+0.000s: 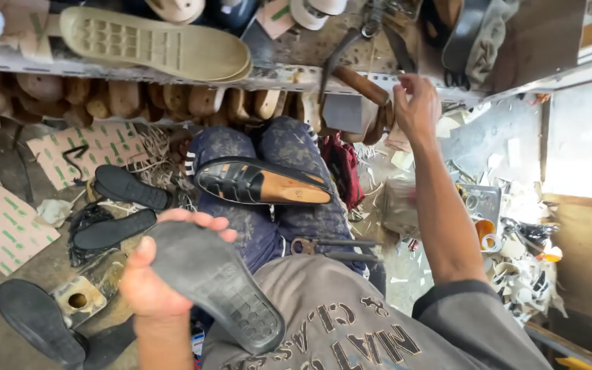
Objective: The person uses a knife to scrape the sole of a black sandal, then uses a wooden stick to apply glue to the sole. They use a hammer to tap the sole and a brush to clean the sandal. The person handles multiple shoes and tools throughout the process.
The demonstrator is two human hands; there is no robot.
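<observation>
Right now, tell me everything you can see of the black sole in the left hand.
The black shoe sole looks like moulded rubber, matte and dusty grey. Its underside faces up, with a grid of small square treads at the end nearest the camera and a smooth stretch toward the far end. The left hand grips its far end, thumb along the left edge and fingertips curled over the top rim. It slants down to the right, with its near end over the grey shirt.

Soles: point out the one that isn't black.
The tan sole lying tread-up on the shelf edge at top. The sole in the left hand and those on the floor are black.
</observation>
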